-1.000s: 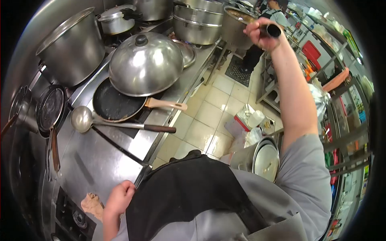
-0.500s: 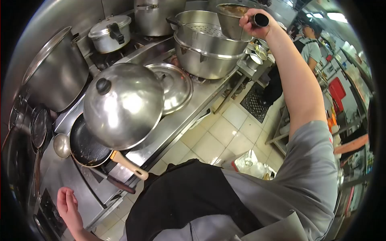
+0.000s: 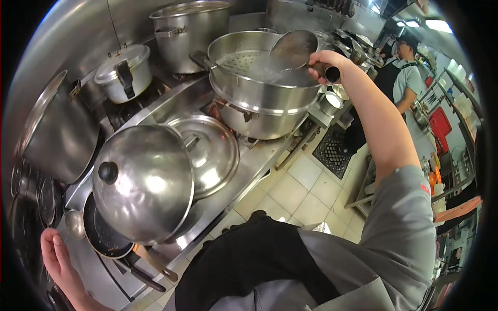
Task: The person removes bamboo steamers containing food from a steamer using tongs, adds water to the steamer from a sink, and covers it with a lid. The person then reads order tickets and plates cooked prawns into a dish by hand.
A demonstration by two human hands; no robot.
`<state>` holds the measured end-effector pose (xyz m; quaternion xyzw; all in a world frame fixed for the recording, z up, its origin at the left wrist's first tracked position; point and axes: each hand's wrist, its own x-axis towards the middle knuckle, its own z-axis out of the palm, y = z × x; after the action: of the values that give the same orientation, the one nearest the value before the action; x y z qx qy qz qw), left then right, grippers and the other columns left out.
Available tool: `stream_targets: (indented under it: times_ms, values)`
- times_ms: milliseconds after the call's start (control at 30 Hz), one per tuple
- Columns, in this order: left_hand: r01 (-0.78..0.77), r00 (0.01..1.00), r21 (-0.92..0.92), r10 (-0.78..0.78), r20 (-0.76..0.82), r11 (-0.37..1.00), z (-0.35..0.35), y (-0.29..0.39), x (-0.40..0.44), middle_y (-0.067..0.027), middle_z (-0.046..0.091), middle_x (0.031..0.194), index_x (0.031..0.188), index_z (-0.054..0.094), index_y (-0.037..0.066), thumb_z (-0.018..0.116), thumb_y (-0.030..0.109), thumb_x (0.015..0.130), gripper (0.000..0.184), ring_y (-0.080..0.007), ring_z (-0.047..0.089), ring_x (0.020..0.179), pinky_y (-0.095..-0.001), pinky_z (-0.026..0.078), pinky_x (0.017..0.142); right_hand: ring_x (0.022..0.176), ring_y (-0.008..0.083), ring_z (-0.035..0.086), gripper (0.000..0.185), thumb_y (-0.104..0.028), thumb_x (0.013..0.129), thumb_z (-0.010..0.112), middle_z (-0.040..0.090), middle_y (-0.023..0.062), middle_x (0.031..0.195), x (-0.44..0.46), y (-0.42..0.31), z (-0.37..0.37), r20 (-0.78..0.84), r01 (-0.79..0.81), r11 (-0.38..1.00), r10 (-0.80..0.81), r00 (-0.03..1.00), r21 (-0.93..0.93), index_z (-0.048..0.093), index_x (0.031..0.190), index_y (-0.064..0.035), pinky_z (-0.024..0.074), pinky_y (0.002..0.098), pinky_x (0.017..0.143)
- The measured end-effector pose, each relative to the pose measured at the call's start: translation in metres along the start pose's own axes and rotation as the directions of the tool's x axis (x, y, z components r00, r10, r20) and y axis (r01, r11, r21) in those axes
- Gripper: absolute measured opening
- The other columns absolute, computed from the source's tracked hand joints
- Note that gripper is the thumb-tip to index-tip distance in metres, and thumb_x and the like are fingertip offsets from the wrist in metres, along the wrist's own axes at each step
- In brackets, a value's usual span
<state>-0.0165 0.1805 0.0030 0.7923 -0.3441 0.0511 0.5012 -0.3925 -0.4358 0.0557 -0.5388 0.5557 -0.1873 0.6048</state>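
My right hand [image 3: 326,66] is wrapped round the short dark handle of a metal pan [image 3: 294,49], which is tipped over a large steamer pot [image 3: 264,93] with a perforated inner bottom. Steam rises around the pan's rim. At the lower left, my left hand [image 3: 56,255] is raised beside the ladle [image 3: 75,224], its fingers slightly bent and apart, holding nothing. A domed lid [image 3: 142,192] lies partly over a black frying pan [image 3: 104,236], and a flatter lid [image 3: 212,155] rests between the dome and the steamer.
A tall pot [image 3: 192,41], a pressure cooker [image 3: 124,78] and a big leaning pot [image 3: 59,135] line the wall side. People stand on the right, one in a dark apron [image 3: 381,85]. A drain mat [image 3: 331,150] lies on the tiled floor.
The pan in my right hand has tipped over the steamer pot, where before it was more level. The view has shifted toward the steamer. My left hand stays raised at the lower left.
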Motion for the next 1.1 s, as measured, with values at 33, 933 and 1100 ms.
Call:
stream_targets:
  times_ms: [33,933,1100]
  values:
    - [-0.030,1.000,0.013,0.030,0.004,0.999,0.006,0.003,0.009,0.0093,0.039,0.082,0.101,0.055,0.008,0.050,0.022,0.102,0.016,0.0011,0.031,0.070,-0.0162,0.023,0.061,0.052,0.0171,0.061,0.008,-0.013,0.083,0.058,0.062,0.0068,0.068,0.005,-0.002,-0.001,-0.055,-0.008,0.995,0.003,0.998,-0.099,0.052,0.083,-0.0069,0.0463,0.0315,0.045]
    - [0.407,0.910,-0.090,-0.394,0.129,0.909,0.375,0.189,0.119,-0.0023,0.063,0.094,0.117,0.063,0.006,0.058,0.055,0.089,0.057,-0.0064,0.047,0.076,-0.0260,0.037,0.067,0.098,0.0278,0.060,0.049,-0.018,0.076,0.066,0.054,0.0137,0.115,0.190,-0.028,-0.199,0.295,0.718,0.133,-0.849,0.438,-0.683,0.057,0.118,0.0059,0.0462,0.0369,0.093]
    - [0.506,0.859,-0.114,-0.488,0.155,0.855,0.412,0.184,0.155,0.0035,0.054,0.075,0.088,0.063,0.012,0.066,0.052,0.084,0.041,-0.0072,0.044,0.055,-0.0243,0.028,0.046,0.101,0.0198,0.063,0.042,-0.019,0.081,0.062,0.065,0.0062,0.109,0.206,-0.045,-0.197,0.346,0.659,0.663,-0.562,0.752,-0.356,0.060,0.120,-0.0051,0.0503,0.0299,0.084]
